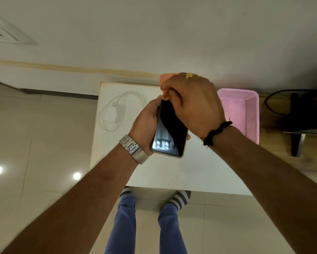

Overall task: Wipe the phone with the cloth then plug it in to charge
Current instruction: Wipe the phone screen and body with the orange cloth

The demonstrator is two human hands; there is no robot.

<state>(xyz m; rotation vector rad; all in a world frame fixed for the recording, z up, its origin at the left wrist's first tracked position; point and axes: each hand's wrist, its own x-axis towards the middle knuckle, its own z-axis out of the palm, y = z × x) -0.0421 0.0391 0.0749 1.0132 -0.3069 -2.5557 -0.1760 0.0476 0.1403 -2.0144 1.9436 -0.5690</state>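
Left hand (pixel 145 123): cupped around the phone from the left side, thumb along its left edge, a fingertip peeking out past the right edge. Metal watch (pixel 134 151) on that wrist.
Right hand (pixel 192 107): fingers curled tight on the cloth, bunching it against the top end of the phone. Black band (pixel 217 132) on the wrist, a yellowish ring on one finger.
Phone (pixel 169 132): held up in the air over the table, screen facing the camera, tilted a bit so the top leans right. Screen is dark and glossy, with a bright reflection near the bottom corner. Light-coloured case or frame round the edge.
Cloth (pixel 166 80): orange-ish, mostly hidden inside the right fist, just a bit poking out above and left of the knuckles.
Charger (pixel 111 115): white plug with two pins lying flat on the table, its white cable looped around it, well left of the phone.
Table (pixel 165 171): small and white, pushed up against the wall.
Pink basket (pixel 245 110): plastic mesh, sits on the right side of the table. Can't really tell if anything's in it, the arm covers part of it.
Wall socket (pixel 6 33): white plate, up on the wall far left.
Floor: pale tiles, striped socks (pixel 179 198) and blue trousers visible below the table edge.
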